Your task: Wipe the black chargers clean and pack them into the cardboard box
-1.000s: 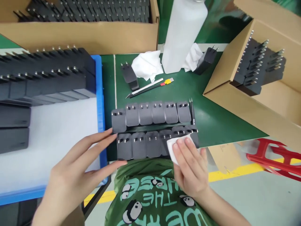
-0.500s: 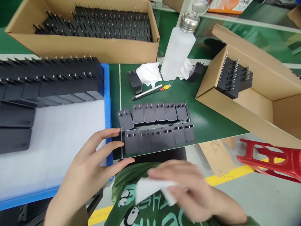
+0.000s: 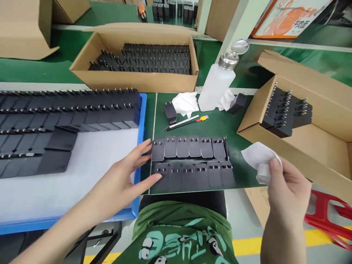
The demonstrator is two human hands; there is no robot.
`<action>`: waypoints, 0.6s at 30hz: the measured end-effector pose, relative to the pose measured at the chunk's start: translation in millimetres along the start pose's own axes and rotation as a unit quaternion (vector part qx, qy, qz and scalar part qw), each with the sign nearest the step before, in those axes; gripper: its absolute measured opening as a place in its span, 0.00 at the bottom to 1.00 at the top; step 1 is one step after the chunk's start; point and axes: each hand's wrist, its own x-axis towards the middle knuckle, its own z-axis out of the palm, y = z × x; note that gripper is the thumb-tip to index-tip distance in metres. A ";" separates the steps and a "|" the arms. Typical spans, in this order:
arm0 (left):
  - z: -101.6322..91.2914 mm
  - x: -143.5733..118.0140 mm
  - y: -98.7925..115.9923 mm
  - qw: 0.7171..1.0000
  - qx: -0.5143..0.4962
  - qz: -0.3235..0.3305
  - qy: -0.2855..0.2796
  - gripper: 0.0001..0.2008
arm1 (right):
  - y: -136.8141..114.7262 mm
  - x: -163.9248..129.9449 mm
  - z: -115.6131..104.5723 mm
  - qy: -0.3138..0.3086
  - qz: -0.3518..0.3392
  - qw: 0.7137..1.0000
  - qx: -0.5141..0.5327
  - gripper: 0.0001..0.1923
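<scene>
My left hand (image 3: pixel 125 174), fingers spread, flanks two rows of black adapters (image 3: pixel 188 176) along the front edge of the tabletop (image 3: pixel 231 126); my right hand (image 3: pixel 288 185) pinches a white cloth (image 3: pixel 260 154).

right hand (image 3: pixel 290 189): fingers (image 3: pixel 289 171) partly hidden | blue tray (image 3: pixel 141 124): left end cut off

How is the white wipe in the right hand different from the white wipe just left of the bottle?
The held wipe is gripped by the right hand; the other wipe lies on the green table. The held wipe is right of the adapter rows; the other wipe is beyond them. Both are white.
</scene>
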 end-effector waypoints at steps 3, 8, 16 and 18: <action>-2.9 -1.4 0.9 0.999 -0.050 -0.011 -0.001 0.36 | 2.1 10.4 10.2 -0.002 -0.104 0.991 -0.085 0.19; -12.2 0.1 11.4 0.999 -0.001 -0.032 -0.005 0.35 | -10.0 21.0 17.5 -0.049 -0.155 0.979 -0.125 0.21; -28.7 27.0 22.4 0.996 0.083 0.006 0.038 0.33 | -44.8 48.8 -6.2 -0.371 -0.054 0.923 0.081 0.20; -24.3 34.6 16.7 0.996 0.070 0.024 0.050 0.30 | -55.6 58.1 -13.4 -0.450 -0.087 0.878 0.137 0.20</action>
